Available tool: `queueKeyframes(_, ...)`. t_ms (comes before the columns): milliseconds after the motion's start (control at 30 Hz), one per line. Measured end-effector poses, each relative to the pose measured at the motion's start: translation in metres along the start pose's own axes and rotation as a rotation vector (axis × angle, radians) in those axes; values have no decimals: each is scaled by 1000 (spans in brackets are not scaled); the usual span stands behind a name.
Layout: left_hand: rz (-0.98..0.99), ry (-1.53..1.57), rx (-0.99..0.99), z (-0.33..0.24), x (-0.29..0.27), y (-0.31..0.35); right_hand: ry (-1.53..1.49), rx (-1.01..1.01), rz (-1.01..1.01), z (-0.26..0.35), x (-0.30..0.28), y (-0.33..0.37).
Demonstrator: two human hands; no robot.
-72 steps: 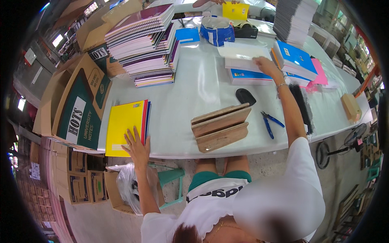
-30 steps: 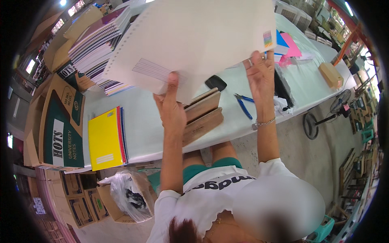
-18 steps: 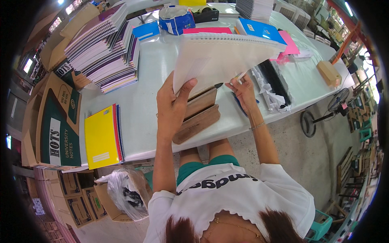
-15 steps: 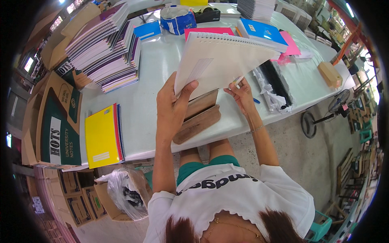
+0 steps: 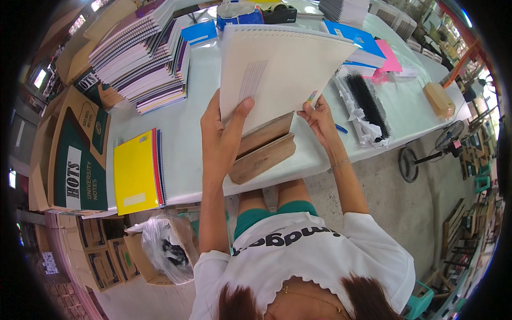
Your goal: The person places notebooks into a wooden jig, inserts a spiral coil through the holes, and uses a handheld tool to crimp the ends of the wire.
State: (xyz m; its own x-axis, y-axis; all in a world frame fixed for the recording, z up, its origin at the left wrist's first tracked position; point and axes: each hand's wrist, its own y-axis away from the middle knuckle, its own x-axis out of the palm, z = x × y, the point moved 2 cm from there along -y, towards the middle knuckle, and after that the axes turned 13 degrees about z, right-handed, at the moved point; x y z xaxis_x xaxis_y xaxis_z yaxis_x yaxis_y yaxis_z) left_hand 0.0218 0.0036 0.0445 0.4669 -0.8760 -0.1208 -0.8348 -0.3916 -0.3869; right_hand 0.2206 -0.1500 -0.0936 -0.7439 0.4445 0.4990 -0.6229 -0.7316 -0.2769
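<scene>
A white-backed notebook, with a row of punched holes along its upper edge, is held tilted up above the table. My left hand grips its lower left side, thumb on the near face. At the lower right corner, beside a small coloured label, my right hand has its fingers pinched on the edge. Below the notebook stands a brown wooden holder with two slanted boards. A blue pen lies just right of my right hand. Farther right, black binding coils rest on crumpled white paper.
Tall piles of spiral notebooks stand at the far left. Nearer are a yellow notebook on others and a green-brown carton. Blue notebooks lie at the back right. A fan stands beyond the table edge.
The notebook has turned more upright and shifted a little left, with both hands still on it. Its label corner now shows more plainly by my right hand.
</scene>
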Motion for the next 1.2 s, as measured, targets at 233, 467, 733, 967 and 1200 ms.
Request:
queueKeyframes(233,90,-137,38,-10,10,-13,-33,42,-11,-12,-6,0)
queueKeyframes(467,-229,-204,85,31,-16,26,809,305,28,-13,1,19)
queueKeyframes(733,-163,-113,-251,123,-67,91,1688,102,130,0,-18,8)
queueKeyframes(967,-38,-49,-246,126,-109,65,2083,270,-516,63,-165,-42)
queueKeyframes(1200,-200,-36,-64,78,-101,37,2039,382,-376,49,-206,-43)
